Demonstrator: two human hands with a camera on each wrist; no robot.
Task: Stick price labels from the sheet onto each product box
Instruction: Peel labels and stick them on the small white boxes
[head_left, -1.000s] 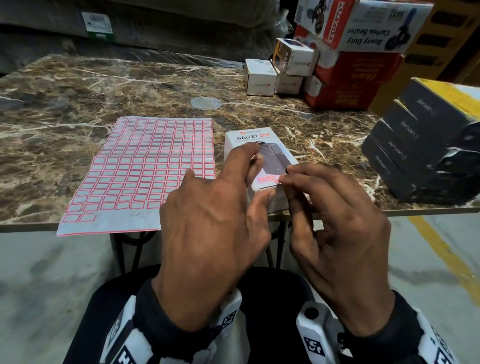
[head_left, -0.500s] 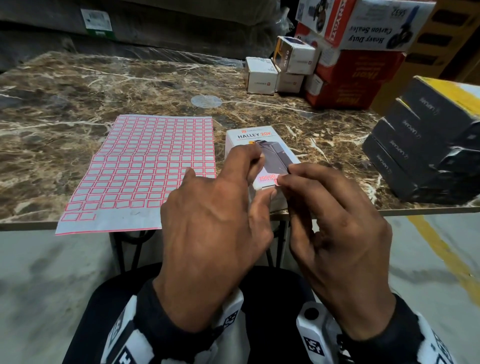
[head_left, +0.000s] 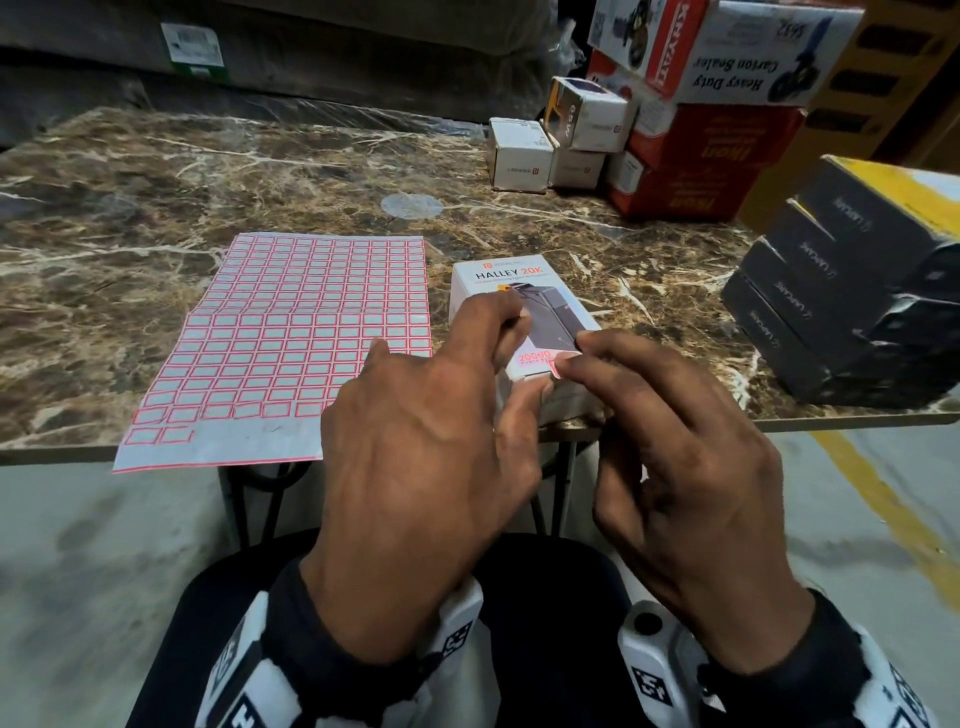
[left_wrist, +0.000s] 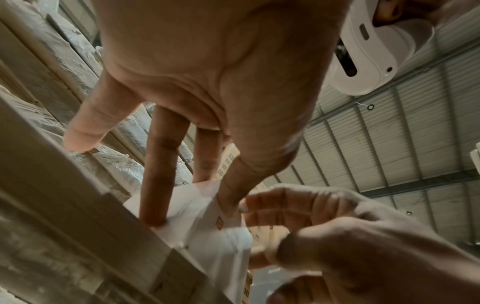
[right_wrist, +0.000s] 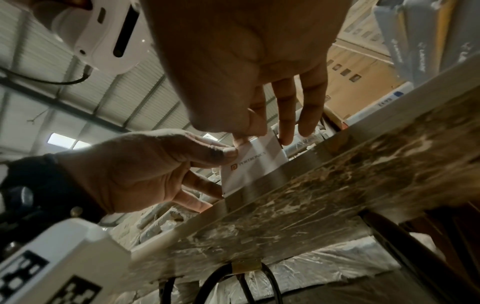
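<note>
The white cardboard box (head_left: 524, 312) lies flat at the near edge of the marble-patterned desk (head_left: 156, 208). The left hand (head_left: 431, 441) steadies it, with straight fingers on its glossy top and the thumb on its near side. The right hand (head_left: 675, 457) pinches a small red-framed label (head_left: 563, 361) at the box's near corner. The paper label sheet (head_left: 291, 338) lies flat just left of the left hand.
</note>
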